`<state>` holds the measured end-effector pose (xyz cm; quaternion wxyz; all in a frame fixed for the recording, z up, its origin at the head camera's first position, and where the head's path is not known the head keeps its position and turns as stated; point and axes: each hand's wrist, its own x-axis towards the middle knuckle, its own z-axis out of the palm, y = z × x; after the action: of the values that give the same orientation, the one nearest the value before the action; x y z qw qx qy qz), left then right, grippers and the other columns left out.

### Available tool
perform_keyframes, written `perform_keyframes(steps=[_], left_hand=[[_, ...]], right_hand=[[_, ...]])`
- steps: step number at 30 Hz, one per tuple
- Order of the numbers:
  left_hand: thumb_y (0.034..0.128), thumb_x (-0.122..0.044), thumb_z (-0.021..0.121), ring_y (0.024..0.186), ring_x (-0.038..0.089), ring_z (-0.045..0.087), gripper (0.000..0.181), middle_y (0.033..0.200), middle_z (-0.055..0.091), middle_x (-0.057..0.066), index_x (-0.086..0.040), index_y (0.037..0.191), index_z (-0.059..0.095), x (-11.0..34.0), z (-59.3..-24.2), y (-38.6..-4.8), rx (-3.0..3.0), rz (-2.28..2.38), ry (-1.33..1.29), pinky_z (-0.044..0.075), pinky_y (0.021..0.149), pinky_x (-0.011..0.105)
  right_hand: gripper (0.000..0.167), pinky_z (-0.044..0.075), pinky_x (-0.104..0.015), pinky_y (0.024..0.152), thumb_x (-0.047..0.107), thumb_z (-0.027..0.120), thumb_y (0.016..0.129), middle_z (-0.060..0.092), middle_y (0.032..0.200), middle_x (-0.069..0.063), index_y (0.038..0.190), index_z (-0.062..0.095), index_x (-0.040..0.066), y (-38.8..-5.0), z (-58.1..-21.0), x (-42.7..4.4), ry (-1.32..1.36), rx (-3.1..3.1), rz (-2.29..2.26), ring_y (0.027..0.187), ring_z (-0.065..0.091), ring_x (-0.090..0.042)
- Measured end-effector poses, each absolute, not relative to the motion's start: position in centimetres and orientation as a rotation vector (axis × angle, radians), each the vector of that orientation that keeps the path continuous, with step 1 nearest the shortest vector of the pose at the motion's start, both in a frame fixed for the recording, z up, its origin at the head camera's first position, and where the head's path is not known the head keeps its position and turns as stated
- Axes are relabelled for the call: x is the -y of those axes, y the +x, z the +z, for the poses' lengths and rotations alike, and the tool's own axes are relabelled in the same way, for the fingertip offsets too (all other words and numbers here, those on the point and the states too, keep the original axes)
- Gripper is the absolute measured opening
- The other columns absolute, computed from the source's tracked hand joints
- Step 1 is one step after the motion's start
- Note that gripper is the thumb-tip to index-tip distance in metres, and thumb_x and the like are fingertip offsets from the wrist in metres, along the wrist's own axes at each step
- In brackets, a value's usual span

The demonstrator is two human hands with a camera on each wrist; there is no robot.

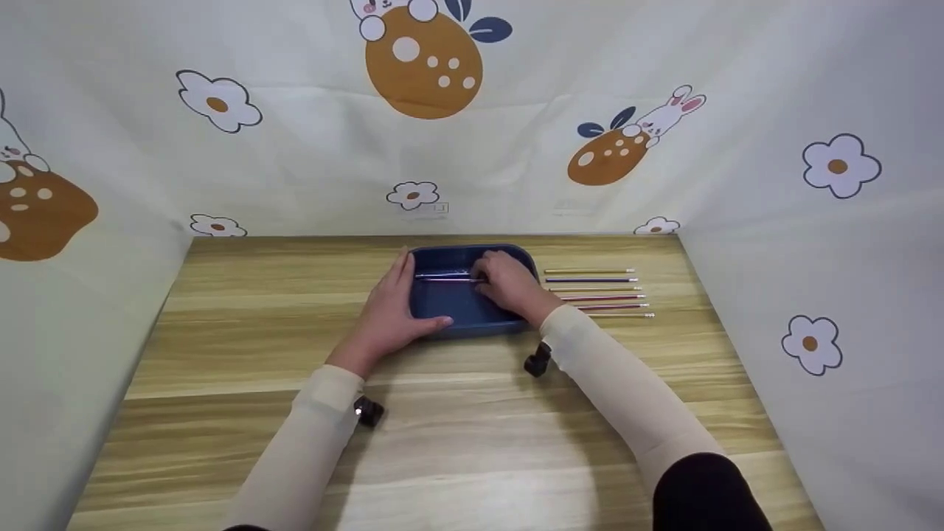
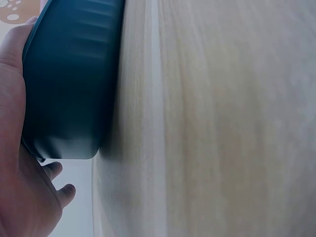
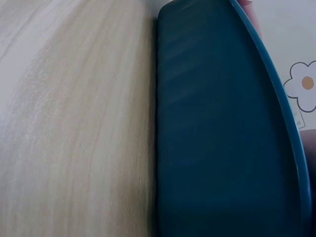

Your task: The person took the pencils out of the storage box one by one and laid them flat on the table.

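Observation:
A dark blue rectangular plastic tray [image 1: 466, 328] sits at the back of the wooden table. My left hand [image 1: 387, 310] rests against its left side, fingers straight and thumb stretched along the near rim. From the left wrist, the outer wall [image 2: 74, 84] shows beside this hand. My right hand [image 1: 509, 284] reaches over the right side into the tray, fingers curled, pinching the right end of a thin pencil [image 1: 446, 280]. Just behind that pencil runs a shiny pale line; I cannot tell whether it is another pencil or a reflection. The right wrist view shows mainly the tray's outer wall [image 3: 222, 123].
Right of the tray, several pencils [image 1: 590, 280] lie side by side, eraser ends to the right; my right wrist partly covers the nearer ones. The wooden tabletop [image 1: 457, 442] extends toward me. Patterned cloth walls [image 1: 310, 162] stand at the back and both sides.

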<state>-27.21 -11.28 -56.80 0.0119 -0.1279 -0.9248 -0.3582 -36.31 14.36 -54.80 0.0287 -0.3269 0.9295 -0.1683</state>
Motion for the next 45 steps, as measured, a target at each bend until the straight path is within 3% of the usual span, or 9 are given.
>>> perform_keyframes(steps=[29,45], left_hand=[[0.0828,-0.070,0.089,0.169,0.037,0.012,0.141,0.187,-0.002,0.007,-0.005,0.178,0.008,11.30,-56.94,-27.16,2.912,-1.116,-0.374,0.019,0.135,0.058],[0.0837,-0.068,0.089,0.169,0.037,0.012,0.139,0.186,0.002,0.012,-0.004,0.177,0.009,11.19,-56.96,-27.32,2.917,-1.113,-0.369,0.020,0.134,0.060]], right_hand=[[0.008,0.058,-0.045,0.089,0.005,0.081,0.097,0.073,0.100,-0.011,0.105,0.082,0.004,-36.27,-55.28,-14.15,-0.901,-2.856,-0.641,0.094,0.069,-0.029],[0.009,0.059,-0.045,0.087,0.003,0.080,0.094,0.073,0.099,-0.011,0.103,0.081,0.004,-36.09,-55.07,-14.33,-0.949,-2.836,-0.625,0.093,0.070,-0.030]])
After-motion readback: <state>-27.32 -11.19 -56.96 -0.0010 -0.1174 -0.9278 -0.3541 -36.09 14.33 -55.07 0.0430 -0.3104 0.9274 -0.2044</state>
